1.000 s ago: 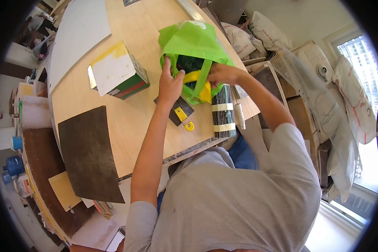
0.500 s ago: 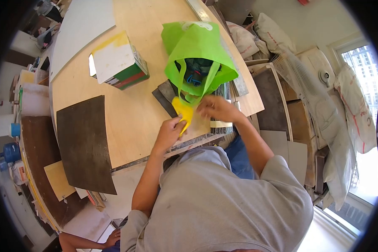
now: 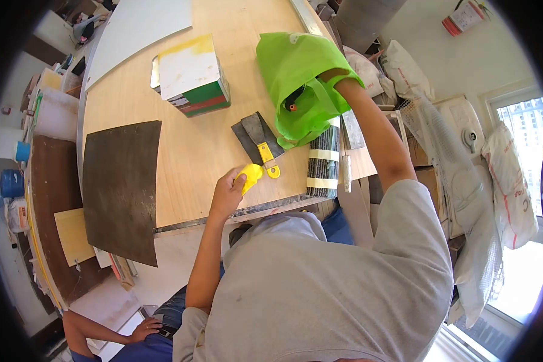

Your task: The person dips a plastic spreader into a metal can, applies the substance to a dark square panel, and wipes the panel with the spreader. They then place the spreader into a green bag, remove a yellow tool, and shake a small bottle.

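My left hand [image 3: 226,192] is closed on a small yellow plastic piece [image 3: 251,177] near the front edge of the table. Just beyond it lie dark flat-bladed scrapers [image 3: 256,134], one with a yellow handle. My right forearm reaches into the mouth of a green cloth bag [image 3: 304,63]; the hand is mostly covered by the fabric, so its fingers do not show. Something dark with an orange tip [image 3: 293,107] shows inside the bag. Below the bag sits a bundle of dark strips [image 3: 323,163] bound with pale bands.
A white-topped box with green and red sides [image 3: 193,78] stands left of the bag. One dark sheet [image 3: 122,187] overhangs the table's left front edge. White sacks [image 3: 510,187] are at the right; another person's hand [image 3: 146,329] is at lower left.
My right hand has gone from beside the bag's handles into the bag, whose mouth has folded over. My left hand with the yellow piece has drawn slightly away, leaving the scrapers in plainer view.
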`<state>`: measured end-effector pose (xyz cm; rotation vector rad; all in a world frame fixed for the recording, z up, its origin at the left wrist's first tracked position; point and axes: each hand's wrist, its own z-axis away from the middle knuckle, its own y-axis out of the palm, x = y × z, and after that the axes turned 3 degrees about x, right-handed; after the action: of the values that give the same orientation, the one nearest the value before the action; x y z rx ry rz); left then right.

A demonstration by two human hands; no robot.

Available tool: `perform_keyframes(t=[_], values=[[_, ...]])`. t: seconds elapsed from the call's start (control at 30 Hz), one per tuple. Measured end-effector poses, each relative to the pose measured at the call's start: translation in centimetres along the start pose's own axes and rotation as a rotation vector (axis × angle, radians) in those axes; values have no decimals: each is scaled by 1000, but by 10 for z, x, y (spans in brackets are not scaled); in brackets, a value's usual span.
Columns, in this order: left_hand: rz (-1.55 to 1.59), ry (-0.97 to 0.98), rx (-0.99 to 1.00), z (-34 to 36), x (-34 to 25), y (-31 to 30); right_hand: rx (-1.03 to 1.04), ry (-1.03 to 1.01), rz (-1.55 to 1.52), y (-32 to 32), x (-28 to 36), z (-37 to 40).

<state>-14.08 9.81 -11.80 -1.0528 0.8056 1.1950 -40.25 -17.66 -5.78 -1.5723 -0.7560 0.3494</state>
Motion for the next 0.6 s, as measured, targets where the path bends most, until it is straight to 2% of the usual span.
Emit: perform_keyframes(t=[0.07,0.17,0.23,0.27,0.33,0.4,0.43,0.47,0.57,0.6], values=[[-60,-75,108,1,7,-9,-23,-18,3,2,4,3],[-230,95,-12,2,21,-14,-200,-80,-78,6,19,21],[-290,22,-56,6,17,-22,-303,-140,-180,12,40,47],[-323,-12,-78,8,14,-27,-165,-117,-161,16,54,63],[-196,-126,-51,10,11,-34,378,-33,69,24,85,88],[-133,-188,-14,8,11,-35,159,-89,-378,66,110,116],[-136,-195,8,5,14,-33,202,212,-509,92,128,123],[-139,-205,31,2,18,-30,19,211,-520,89,156,127],[-81,26,10,-6,20,-9,241,382,-238,95,199,119],[-201,76,-15,-14,28,-4,256,399,-245,100,199,117]])
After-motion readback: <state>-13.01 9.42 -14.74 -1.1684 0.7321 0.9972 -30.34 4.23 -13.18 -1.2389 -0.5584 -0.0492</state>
